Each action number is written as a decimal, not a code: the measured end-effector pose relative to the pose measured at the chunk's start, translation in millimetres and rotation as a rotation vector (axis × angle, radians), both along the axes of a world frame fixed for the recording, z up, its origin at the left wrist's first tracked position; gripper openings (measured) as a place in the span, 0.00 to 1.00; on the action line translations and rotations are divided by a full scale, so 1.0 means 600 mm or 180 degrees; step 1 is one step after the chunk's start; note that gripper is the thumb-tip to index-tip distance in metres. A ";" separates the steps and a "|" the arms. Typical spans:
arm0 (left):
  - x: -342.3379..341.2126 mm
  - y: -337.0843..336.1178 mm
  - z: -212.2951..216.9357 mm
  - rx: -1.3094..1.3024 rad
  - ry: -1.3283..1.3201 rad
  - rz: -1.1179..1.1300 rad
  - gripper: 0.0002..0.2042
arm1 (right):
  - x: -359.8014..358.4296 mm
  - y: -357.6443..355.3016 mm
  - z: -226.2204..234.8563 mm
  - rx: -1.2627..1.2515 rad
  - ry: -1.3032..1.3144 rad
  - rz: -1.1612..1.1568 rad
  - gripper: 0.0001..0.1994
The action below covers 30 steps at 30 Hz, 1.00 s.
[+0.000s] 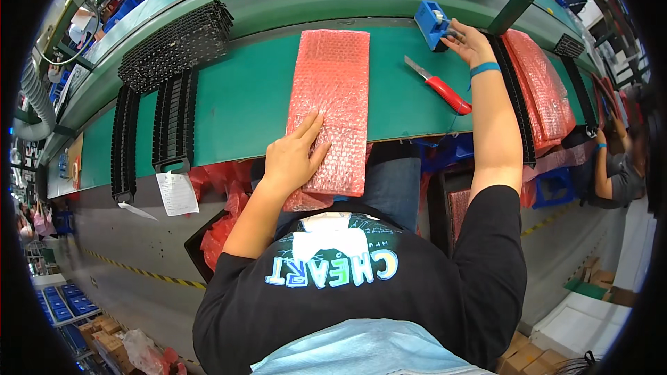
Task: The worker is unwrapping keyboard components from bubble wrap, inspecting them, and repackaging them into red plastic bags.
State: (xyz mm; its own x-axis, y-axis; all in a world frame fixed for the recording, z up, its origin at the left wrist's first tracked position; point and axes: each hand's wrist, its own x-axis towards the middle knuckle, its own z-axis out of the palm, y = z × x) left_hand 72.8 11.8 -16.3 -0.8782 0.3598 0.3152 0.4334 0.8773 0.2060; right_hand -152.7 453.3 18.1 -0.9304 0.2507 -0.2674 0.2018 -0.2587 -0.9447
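A long flat pack of pink bubble wrap (333, 97) lies in front of me, its near end reaching past the table edge. My left hand (293, 156) rests flat on its lower left part, fingers spread. At the far right, my right hand (469, 43) is at the end of a blue tape dispenser (432, 24). Its finger and thumb are bent together there; whatever is between them is too small to make out. A utility knife (445, 92) with a red handle and bared blade lies below the dispenser, blade pointing up and left.
Black slotted racks (177, 42) stand at the left, with long black strips (174, 118) beside them. More pink bubble-wrapped packs (538, 90) are stacked at the right behind a black strip (513, 97). A green rail (292, 3) bounds the green table (243, 104). Another person (615, 170) works farther right.
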 end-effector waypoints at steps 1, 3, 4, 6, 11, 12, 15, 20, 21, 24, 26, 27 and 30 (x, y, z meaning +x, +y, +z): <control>0.000 0.000 0.000 0.0008 0.0023 -0.0004 0.25 | 0.005 0.003 -0.015 -0.0310 0.0214 0.0038 0.14; -0.001 0.001 0.000 0.0023 0.0069 -0.0021 0.25 | 0.010 0.011 -0.037 -0.0934 0.0639 0.0102 0.14; -0.001 0.002 0.001 0.0033 0.0054 -0.0020 0.25 | 0.013 0.011 -0.053 -0.0924 0.0624 0.0102 0.14; -0.001 0.003 0.007 0.0041 0.0029 -0.0013 0.24 | 0.030 0.006 -0.089 -0.0764 0.0513 -0.0144 0.13; 0.001 0.002 0.004 0.0063 0.0046 0.0007 0.24 | 0.035 0.001 -0.100 -0.0319 0.0163 -0.0326 0.13; 0.001 0.001 0.003 0.0078 0.0079 0.0006 0.24 | 0.031 0.001 -0.091 -0.0169 0.0059 -0.0299 0.14; -0.007 0.003 0.006 0.0115 0.0118 0.0003 0.23 | 0.022 0.013 -0.089 0.0136 -0.0108 -0.0326 0.13; -0.004 0.006 0.005 0.0161 0.0054 -0.0032 0.23 | 0.039 0.003 -0.096 0.1015 -0.0160 -0.0170 0.09; -0.002 0.004 0.004 0.0170 0.0037 0.0009 0.23 | 0.051 -0.028 -0.076 0.1452 0.0061 0.0215 0.08; 0.006 -0.002 -0.003 0.0241 -0.0006 0.0111 0.22 | 0.132 -0.108 -0.003 0.2743 0.0754 0.1265 0.04; 0.002 -0.003 -0.006 0.0268 -0.0021 0.0049 0.24 | 0.175 -0.170 0.040 0.3115 0.0962 0.1560 0.04; 0.000 -0.002 -0.006 0.0259 -0.0033 0.0008 0.26 | 0.192 -0.218 0.059 0.2611 0.1370 0.2451 0.05; -0.003 -0.007 -0.011 0.0298 -0.0149 0.0002 0.30 | 0.214 -0.324 0.121 0.2400 0.1673 0.4518 0.05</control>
State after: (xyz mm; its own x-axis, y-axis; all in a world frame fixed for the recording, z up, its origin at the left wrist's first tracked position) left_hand 71.3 7.6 -23.0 -0.8930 0.3301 0.3060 0.4208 0.8536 0.3072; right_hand -24.6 259.0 90.9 -0.4602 -0.8825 -0.0976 -0.4913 0.3447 -0.7999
